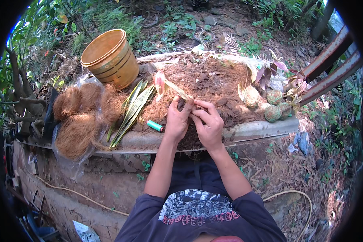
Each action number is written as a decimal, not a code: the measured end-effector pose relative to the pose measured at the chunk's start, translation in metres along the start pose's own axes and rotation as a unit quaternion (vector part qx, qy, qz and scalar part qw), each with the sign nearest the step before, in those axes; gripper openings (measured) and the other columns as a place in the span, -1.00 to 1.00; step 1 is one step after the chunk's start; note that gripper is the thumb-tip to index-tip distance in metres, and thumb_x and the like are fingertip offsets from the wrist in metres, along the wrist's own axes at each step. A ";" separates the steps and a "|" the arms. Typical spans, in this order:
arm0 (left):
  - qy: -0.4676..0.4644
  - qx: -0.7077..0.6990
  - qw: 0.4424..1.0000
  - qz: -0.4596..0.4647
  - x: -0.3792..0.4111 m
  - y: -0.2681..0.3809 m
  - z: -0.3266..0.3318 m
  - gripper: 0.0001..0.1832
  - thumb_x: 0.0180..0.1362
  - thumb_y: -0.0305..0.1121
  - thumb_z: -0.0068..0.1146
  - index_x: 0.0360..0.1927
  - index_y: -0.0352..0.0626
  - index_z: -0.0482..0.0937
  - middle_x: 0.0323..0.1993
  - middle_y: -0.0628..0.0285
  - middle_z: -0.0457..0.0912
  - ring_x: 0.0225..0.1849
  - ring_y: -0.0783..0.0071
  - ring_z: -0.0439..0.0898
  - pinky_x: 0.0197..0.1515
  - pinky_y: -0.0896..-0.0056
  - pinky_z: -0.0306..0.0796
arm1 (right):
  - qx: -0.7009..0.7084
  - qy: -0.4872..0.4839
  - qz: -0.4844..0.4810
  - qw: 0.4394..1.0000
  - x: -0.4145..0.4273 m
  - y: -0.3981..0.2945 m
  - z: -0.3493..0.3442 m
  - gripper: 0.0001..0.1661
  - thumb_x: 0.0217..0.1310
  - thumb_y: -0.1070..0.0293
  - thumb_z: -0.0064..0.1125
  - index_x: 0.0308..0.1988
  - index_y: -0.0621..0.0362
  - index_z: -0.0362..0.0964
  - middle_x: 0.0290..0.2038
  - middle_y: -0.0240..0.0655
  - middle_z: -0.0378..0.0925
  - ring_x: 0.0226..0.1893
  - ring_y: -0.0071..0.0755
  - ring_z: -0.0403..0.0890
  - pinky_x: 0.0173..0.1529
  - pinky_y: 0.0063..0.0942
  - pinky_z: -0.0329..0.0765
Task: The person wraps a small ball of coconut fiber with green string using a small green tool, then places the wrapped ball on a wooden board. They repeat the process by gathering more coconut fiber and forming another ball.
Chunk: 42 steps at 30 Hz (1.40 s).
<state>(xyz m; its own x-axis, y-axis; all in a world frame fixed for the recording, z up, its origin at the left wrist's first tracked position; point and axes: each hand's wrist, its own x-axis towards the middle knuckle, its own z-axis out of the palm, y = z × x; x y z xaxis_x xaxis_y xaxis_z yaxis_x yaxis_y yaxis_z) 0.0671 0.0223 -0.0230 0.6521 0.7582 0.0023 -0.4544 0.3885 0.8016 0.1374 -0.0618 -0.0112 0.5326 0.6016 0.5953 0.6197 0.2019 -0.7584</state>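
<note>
My left hand (179, 118) grips the base of a small plant with pale and pink leaves (160, 83) between thumb and fingers, above a corrugated sheet (254, 129) spread with brown soil and fibre (211, 78). Touching beside it is my right hand (208, 122), its fingertips pinched together at the plant's base; whether they hold a strand or roots cannot be made out. A spool of green thread (155, 125) lies left of my left wrist. Variegated snake plant leaves (134, 112) rest farther left. At the right sit several thread-wrapped balls (251, 96) with leafy plants.
Coconut fibre bundles (77, 134) lie on clear plastic (68, 163) at the left. A yellow-brown plastic bucket (115, 63) stands tilted behind them. Rusty metal bars (329, 80) slant in at the right. A hose (81, 198) runs along the ground below the sheet.
</note>
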 end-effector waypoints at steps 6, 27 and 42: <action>-0.021 0.112 0.993 -0.011 -0.003 0.008 -0.001 -0.73 0.31 -0.22 -0.03 -0.18 -0.27 0.41 -0.47 0.34 0.48 -0.40 0.69 0.45 -0.32 0.66 0.37 | 0.100 -0.053 0.154 0.981 0.003 0.010 -0.007 -0.88 -0.09 0.52 0.32 -0.40 0.19 0.59 -0.29 -0.31 0.51 -0.30 -0.35 0.57 -0.21 -0.42 0.50; -0.041 0.018 0.998 0.041 -0.001 0.005 -0.025 -0.80 0.35 -0.21 -0.13 -0.28 -0.09 0.22 -0.72 0.38 0.23 -0.73 0.65 0.19 -0.71 0.62 0.03 | -0.272 -0.211 0.021 0.939 0.041 0.050 -0.042 -0.54 0.06 0.23 0.22 -0.01 0.13 0.47 -0.06 -0.24 0.53 0.09 -0.13 0.39 0.14 -0.17 0.31; 0.019 0.026 0.998 0.058 -0.003 0.003 -0.031 -0.67 0.35 -0.09 -0.16 -0.45 -0.07 0.24 -0.73 0.42 0.22 -0.73 0.66 0.19 -0.71 0.61 0.01 | -0.290 -0.135 0.063 0.945 0.035 0.032 -0.039 -0.81 0.07 0.36 0.16 -0.24 0.07 0.56 -0.29 -0.32 0.55 -0.14 -0.22 0.51 -0.02 -0.23 0.37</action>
<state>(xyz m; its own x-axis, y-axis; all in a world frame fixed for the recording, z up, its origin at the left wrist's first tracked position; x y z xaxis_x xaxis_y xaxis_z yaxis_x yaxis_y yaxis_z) 0.0454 0.0378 -0.0395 0.5726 0.8164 0.0744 -0.4928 0.2703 0.8271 0.1987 -0.0645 -0.0040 0.5057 0.7833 0.3614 0.8143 -0.2952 -0.4997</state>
